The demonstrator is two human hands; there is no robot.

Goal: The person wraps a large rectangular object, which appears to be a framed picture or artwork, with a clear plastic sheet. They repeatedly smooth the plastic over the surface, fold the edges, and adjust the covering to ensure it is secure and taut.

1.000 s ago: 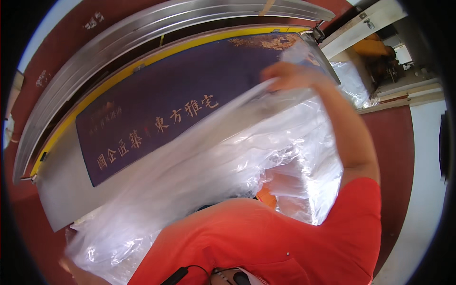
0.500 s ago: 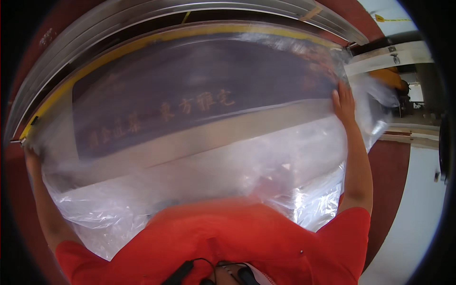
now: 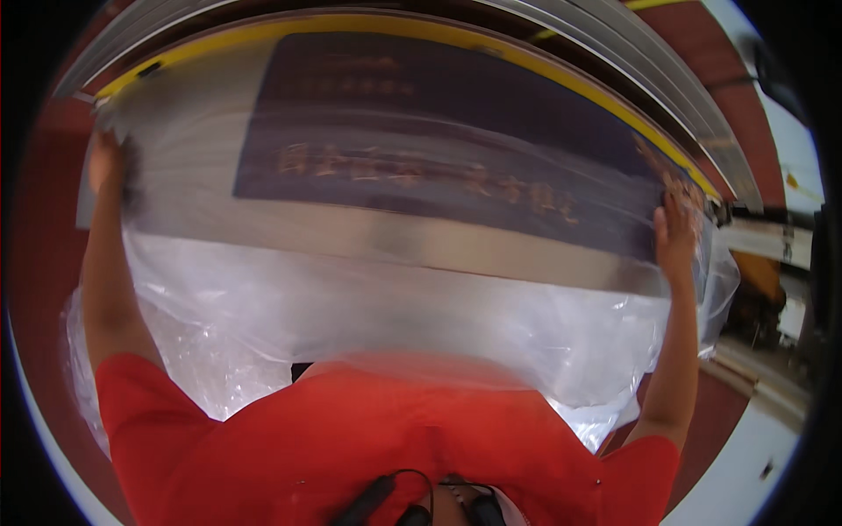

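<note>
My right hand is resting at frame right, fingers spread, grip loose. My left hand is blurring at upper left; I can't tell its grip. The plastic sheet is lying mid-frame, partly covering the dark sign; uneven tugging could be creasing it.

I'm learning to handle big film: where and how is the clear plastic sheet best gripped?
Probably by its loose folds at left and right, one hand each, coming from the person's side. The clear plastic sheet is wide and limp, so a single grip would likely let it sag; the folds lie beyond the near edge of the board.
</note>
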